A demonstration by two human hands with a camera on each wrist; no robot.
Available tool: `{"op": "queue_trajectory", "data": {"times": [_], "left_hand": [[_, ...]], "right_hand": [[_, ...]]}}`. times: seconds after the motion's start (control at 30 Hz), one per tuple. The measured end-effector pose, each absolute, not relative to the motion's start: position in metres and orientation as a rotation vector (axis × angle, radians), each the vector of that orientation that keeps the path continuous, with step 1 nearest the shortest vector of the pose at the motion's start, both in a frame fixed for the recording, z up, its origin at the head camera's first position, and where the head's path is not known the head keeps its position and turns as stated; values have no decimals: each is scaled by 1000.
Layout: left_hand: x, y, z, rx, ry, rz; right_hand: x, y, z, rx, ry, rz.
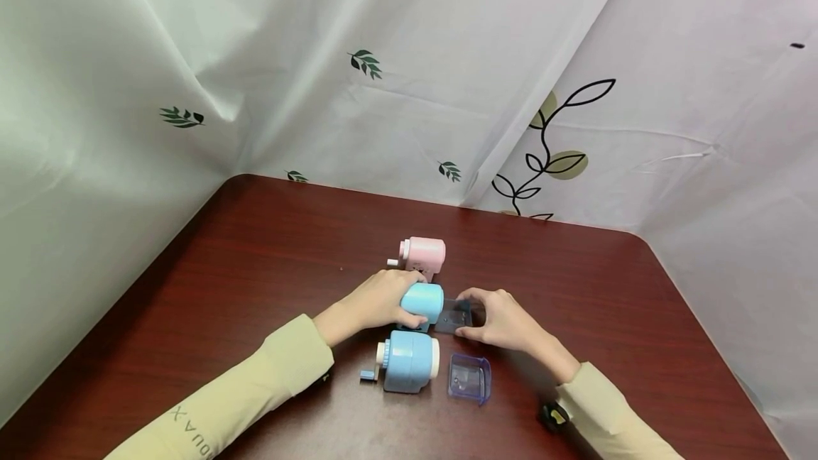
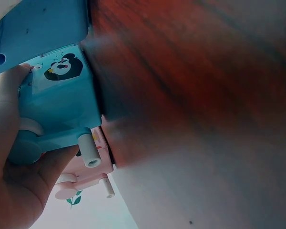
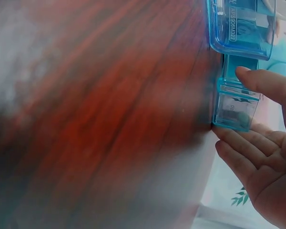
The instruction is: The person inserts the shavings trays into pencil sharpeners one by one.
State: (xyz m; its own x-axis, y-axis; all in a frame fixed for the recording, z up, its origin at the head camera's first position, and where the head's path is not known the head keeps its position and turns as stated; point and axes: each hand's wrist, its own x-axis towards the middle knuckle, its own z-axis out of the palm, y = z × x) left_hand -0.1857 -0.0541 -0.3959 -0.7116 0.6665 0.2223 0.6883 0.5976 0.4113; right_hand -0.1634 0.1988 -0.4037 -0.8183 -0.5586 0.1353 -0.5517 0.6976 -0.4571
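My left hand [image 1: 385, 299] grips a light blue crank pencil sharpener [image 1: 424, 302] around its body, fingers on the far side and thumb on the near side. In the left wrist view its panda picture and white crank handle [image 2: 89, 150] show. Partly in the sharpener's open side sits a clear shavings tray [image 1: 452, 318]. My right hand [image 1: 505, 319] has its thumb and fingers at opposite sides of this tray, pinching it; the right wrist view shows the tray [image 3: 234, 112] between them.
A pink sharpener [image 1: 426, 253] stands just behind. In front is another blue sharpener [image 1: 409, 362], with a separate clear purple-edged tray [image 1: 469, 378] lying to its right. All are on a dark red-brown table [image 1: 294, 233], bordered by white curtains [image 1: 409, 119].
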Motion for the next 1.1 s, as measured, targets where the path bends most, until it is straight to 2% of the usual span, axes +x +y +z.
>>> {"op": "queue_trajectory", "data": {"times": [1.1], "left_hand": [[-185, -54, -399, -1160, -2769, -771]], "right_hand": [[-170, 186, -407, -1019, 2832, -781]]}}
